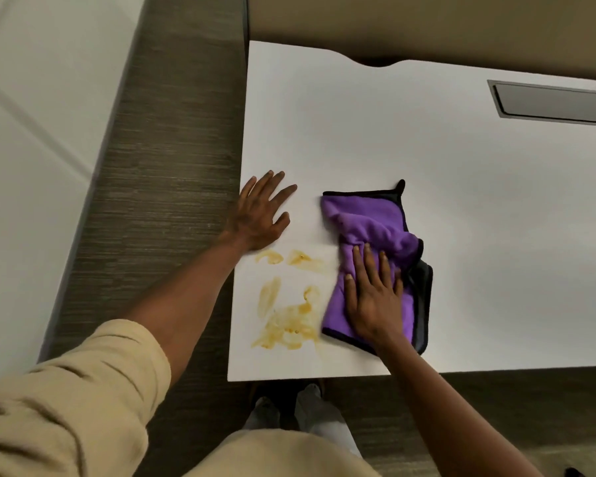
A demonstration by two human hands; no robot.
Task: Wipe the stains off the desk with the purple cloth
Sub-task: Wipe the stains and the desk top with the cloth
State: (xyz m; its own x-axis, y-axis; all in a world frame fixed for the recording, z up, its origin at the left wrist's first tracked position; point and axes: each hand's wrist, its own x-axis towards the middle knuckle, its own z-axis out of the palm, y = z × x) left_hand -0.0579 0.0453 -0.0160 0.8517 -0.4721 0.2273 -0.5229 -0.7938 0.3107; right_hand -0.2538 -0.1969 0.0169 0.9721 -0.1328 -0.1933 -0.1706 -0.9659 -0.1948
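- Beige long sleeve (73, 390) on the left arm, loosely creased, pushed up so the forearm is bare.
- Right arm bare as far as the view shows.
- Beige top's front (272, 452) seen below the sleeve.
- Light grey trousers (319, 413).
- Shoes are too dark to make out.

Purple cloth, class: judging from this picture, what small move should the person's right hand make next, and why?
Probably slide the purple cloth leftward over the yellow stains. The right hand presses flat on the cloth, which lies just right of the stains; they look unwiped on the white desk. The left hand rests flat beyond them, bracing.
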